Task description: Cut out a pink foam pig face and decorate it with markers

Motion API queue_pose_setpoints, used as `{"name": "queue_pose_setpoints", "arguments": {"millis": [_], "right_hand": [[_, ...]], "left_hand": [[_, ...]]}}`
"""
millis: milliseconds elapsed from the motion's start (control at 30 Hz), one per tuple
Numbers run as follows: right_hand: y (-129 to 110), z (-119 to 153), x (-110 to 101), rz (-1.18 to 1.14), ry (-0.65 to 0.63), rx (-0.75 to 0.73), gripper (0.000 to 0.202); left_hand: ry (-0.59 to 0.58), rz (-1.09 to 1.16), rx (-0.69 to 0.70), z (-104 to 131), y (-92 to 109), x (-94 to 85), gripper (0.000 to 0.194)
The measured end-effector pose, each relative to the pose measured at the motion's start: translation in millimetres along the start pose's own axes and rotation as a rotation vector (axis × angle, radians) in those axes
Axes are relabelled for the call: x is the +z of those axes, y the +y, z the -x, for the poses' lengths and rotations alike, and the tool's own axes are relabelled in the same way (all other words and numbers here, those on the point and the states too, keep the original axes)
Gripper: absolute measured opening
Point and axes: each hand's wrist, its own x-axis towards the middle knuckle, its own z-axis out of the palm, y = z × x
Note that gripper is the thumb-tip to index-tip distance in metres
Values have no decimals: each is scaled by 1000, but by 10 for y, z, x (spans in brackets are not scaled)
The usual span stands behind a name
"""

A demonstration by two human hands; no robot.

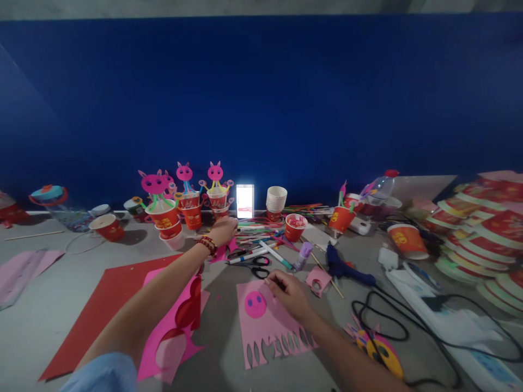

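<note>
Paper face (255,312), round and pink, lies on the light pink sheet (273,322) just left of the right hand (291,294). That hand has its thumb and finger pinched together over the sheet; I cannot tell if a tiny bit is between them. The left hand (223,232) reaches out by the cups and pens (277,255). Its fingertips are hidden, so I cannot tell if it holds anything.

Two blue eyes are on the face, so that part looks done. It has no ears or bendy stems yet, so it seems about halfway. Pointy holes run along the sheet's near edge.

Left of the left hand, pink toys (184,173) with eyes and ears look all done. They stand up in stacked red cups (193,218). Ahead of the right hand, a red cup (294,234) has pink bits inside. Farther right, another cup (340,220) has a green stem poking up.
</note>
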Motion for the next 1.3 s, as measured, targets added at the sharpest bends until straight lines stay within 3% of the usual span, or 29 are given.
{"name": "queue_pose_setpoints", "arguments": {"millis": [133, 267, 433, 567, 733, 967, 1067, 1133, 1200, 1233, 1267, 1300], "right_hand": [[-20, 5, -10, 2, 3, -17, 28], [-121, 46, -55, -21, 12, -38, 22], [-190, 113, -70, -303, 62, -18, 29], [-192, 121, -60, -489, 116, 47, 31], [-267, 133, -94, -503, 93, 49, 26], [-369, 178, -204, -452, -78, -62, 20], [-435, 249, -210, -402, -157, -156, 17], [-465, 297, -220, -381, -205, -217, 14], [-455, 315, -269, -427, -160, -219, 12], [-434, 305, -310, -482, -75, -189, 12], [-406, 283, -357, -562, 76, -142, 16], [-376, 250, -404, -626, 234, -89, 19]], "left_hand": [[60, 58, 3, 199, 101, -126, 29], [85, 143, 115, 586, 380, -172, 17], [33, 230, 288, 1068, 758, -105, 11], [31, 294, 379, 1221, 887, -101, 11], [63, 303, 450, 1222, 917, -99, 14], [-146, 143, 404, 1329, 934, -116, 19], [-231, 280, 432, 1488, 928, -216, 20], [-295, 537, 461, 1607, 890, -239, 25], [-419, 860, 396, 1715, 798, -194, 35], [-494, 998, 320, 1761, 729, -151, 40], [-532, 1099, 227, 1800, 649, -102, 44], [-492, 1137, 142, 1833, 565, -53, 47]]}}
